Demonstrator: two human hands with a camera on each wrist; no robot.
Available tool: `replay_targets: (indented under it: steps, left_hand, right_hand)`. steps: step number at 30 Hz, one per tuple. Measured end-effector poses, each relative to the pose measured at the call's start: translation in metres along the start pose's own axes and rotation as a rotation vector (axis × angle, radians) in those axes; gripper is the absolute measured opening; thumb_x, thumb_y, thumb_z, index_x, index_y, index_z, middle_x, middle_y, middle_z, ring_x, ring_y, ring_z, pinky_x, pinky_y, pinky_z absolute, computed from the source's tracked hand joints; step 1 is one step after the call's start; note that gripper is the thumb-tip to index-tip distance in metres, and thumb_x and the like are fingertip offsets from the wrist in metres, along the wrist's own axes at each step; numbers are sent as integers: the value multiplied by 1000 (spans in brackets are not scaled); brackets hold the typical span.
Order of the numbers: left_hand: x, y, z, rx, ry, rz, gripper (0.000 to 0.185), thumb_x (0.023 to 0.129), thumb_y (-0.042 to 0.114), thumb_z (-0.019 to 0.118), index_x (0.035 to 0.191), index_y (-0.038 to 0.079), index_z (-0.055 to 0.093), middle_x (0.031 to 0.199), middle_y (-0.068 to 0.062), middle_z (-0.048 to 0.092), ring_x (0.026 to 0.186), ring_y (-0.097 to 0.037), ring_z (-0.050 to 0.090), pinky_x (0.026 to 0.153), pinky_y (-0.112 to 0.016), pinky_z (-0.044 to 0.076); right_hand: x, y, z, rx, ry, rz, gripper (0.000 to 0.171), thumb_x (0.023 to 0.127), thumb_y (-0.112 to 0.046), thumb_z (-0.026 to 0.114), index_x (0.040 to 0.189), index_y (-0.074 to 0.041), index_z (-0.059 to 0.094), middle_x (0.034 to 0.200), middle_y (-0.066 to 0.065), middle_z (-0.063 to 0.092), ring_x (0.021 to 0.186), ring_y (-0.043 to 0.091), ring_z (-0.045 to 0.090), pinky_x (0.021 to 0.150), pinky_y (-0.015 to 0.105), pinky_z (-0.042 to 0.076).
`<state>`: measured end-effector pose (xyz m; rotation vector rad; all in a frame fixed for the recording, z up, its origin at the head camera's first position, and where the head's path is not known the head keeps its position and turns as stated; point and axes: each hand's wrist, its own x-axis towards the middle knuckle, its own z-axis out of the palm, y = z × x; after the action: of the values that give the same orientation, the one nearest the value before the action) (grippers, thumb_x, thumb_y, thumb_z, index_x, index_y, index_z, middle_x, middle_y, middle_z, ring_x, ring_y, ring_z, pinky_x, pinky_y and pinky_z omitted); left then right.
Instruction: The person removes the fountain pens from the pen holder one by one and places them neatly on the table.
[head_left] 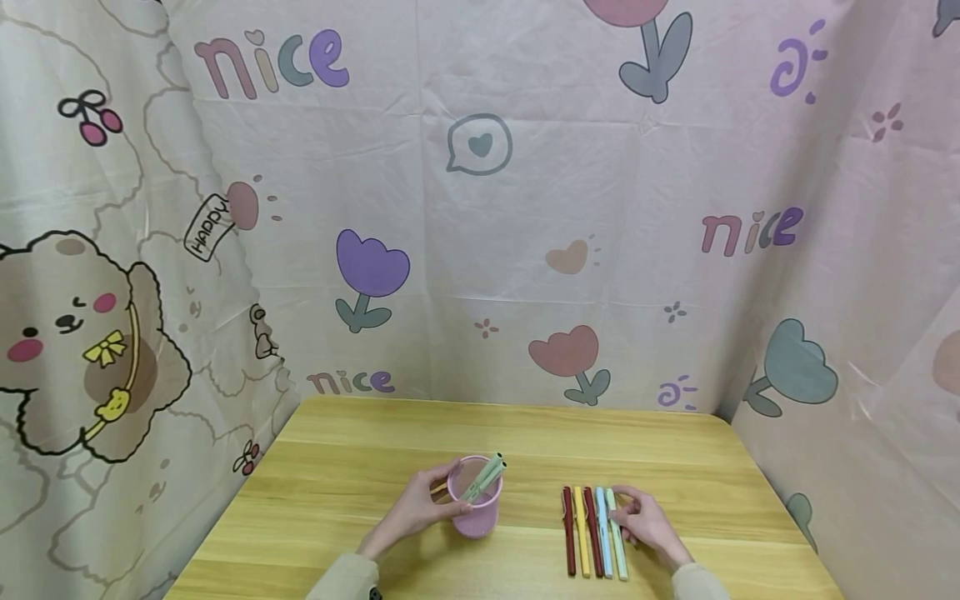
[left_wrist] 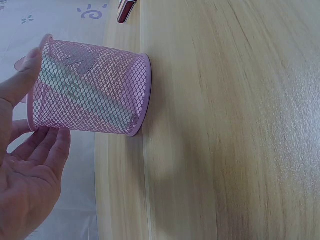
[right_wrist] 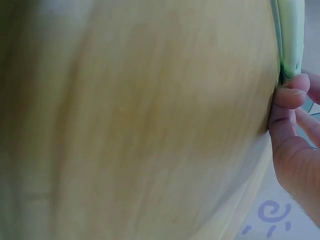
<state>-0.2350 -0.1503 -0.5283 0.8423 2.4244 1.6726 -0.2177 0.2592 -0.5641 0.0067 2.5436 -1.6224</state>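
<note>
A pink mesh cup [head_left: 476,510] stands on the wooden table [head_left: 360,467] with pale green pens [head_left: 486,477] leaning inside it. My left hand [head_left: 433,500] grips the cup from the left. In the left wrist view the thumb lies on the rim of the cup [left_wrist: 92,90] and the fingers [left_wrist: 47,145] lie against it. To the right lies a row of pens: dark red [head_left: 568,533], yellow [head_left: 582,529], red [head_left: 592,533], blue [head_left: 603,537] and mint green [head_left: 619,554]. My right hand [head_left: 628,512] pinches the mint green pen [right_wrist: 290,35] near its far end with its fingertips [right_wrist: 289,96].
Patterned cloth [head_left: 480,208] hangs behind the table and on both sides, close to its edges. The table's far half and the strip between cup and pens are bare wood. The tip of a dark red pen [left_wrist: 125,10] shows at the top of the left wrist view.
</note>
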Motion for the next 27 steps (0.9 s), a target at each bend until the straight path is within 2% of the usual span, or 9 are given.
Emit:
replay_targets:
  steps: [11,21,27]
  left_hand:
    - [0,0,0,0,4,-13,83,84,15,82,144,-19,35,146,-43,40,132,-59,47,110,-49,49]
    - [0,0,0,-1,4,-2,83,84,15,81,143,-20,36,145,-43,42,130,-59,48,109,-48,50]
    - [0,0,0,-7,3,-8,83,84,14,82,144,-19,36,146,-42,41,131,-59,48,109,-48,50]
  right_hand:
    - [1,0,-2,56,9,18,66,89,-1,67,144,16,36,78,4,58,55,8,53,44,15,47]
    - [-1,-13,0,36,104,21,59,91,-1,66,143,11,42,78,5,56,54,11,52,42,18,46]
    - [-2,-23,4,50,133,11,55,92,-1,65,143,8,45,83,7,57,52,8,48,42,16,43]
